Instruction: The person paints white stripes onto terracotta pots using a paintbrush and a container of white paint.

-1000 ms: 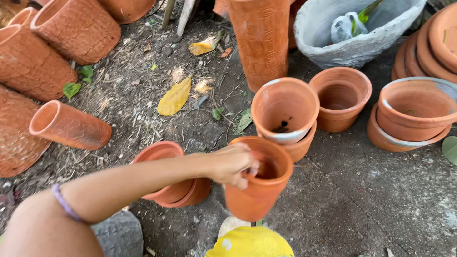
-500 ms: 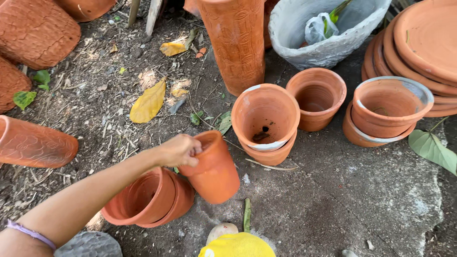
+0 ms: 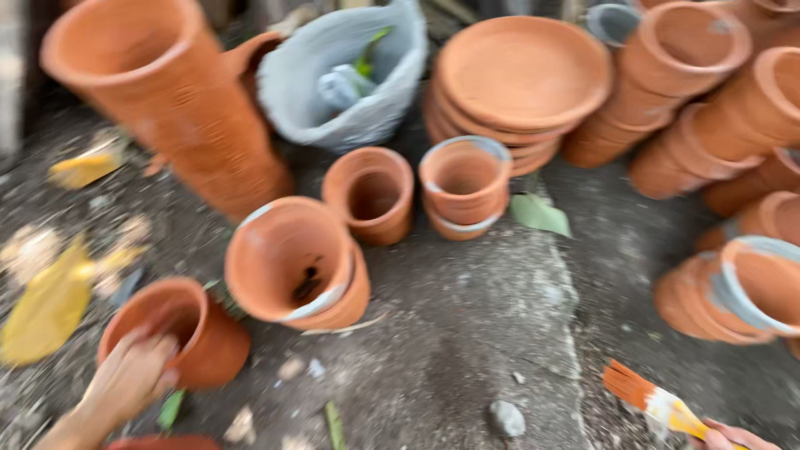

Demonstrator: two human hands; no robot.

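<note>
Head view, blurred by motion. The left hand (image 3: 133, 377) sits at the lower left, fingers curled over the near rim of a small terracotta pot (image 3: 179, 332) and gripping it. That pot rests on the ground (image 3: 467, 333), tilted, its mouth facing up and toward the upper left, its long axis leaning away from upright. It lies just beside a nested pair of larger pots (image 3: 296, 262), whose mouth tips toward the camera with a dark drain hole showing inside.

The right hand (image 3: 733, 437) barely enters at the lower right corner; only the fingertips show, closed around the yellow handle of a paintbrush (image 3: 654, 402). The brush's orange-stained bristles point up and to the left, its long axis running diagonally from the corner.

Behind these stand an upright pot (image 3: 371, 193), a stacked pot with a pale rim (image 3: 463, 185), a tall textured vase (image 3: 179, 100), a grey bowl (image 3: 342, 79) and a stack of saucers (image 3: 521, 79). More pots lie stacked on their sides at right (image 3: 708, 92).
</note>
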